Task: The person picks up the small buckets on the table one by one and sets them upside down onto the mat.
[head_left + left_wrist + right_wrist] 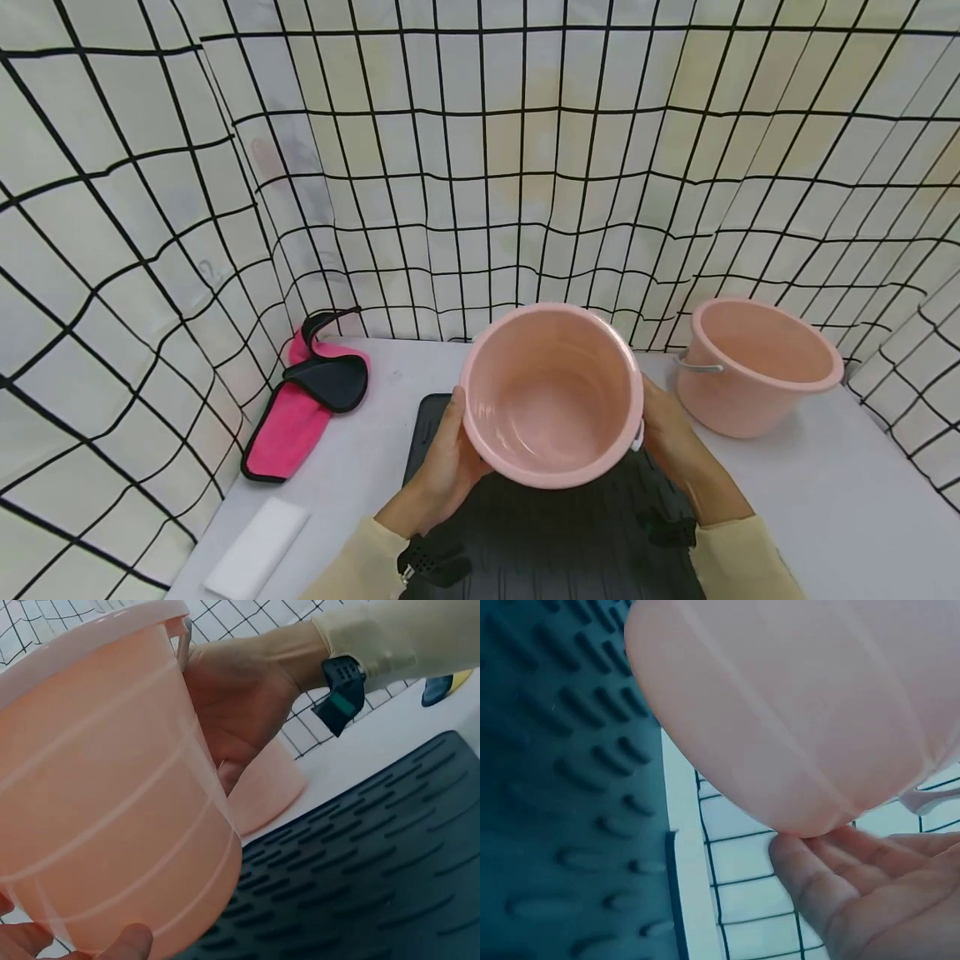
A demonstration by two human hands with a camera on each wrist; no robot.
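A pink bucket (551, 400) is held up above a dark ribbed mat, its open mouth facing the head camera. My left hand (450, 471) grips its left side, thumb up by the rim; the left wrist view has the fingertips (129, 941) against the lower wall. On the opposite side my right hand (671, 433) holds the wall, close to the white handle (638, 435). In the right wrist view its fingers (810, 874) touch the lower side of the bucket. The inside shows a bare bottom.
A second pink bucket (738, 417) stands at the back right. To the left lie a pink and black fabric piece (292, 433) and a white block (258, 546). The dark mat (555, 542) covers the middle of the white table (810, 508). Black netting (480, 175) surrounds the table.
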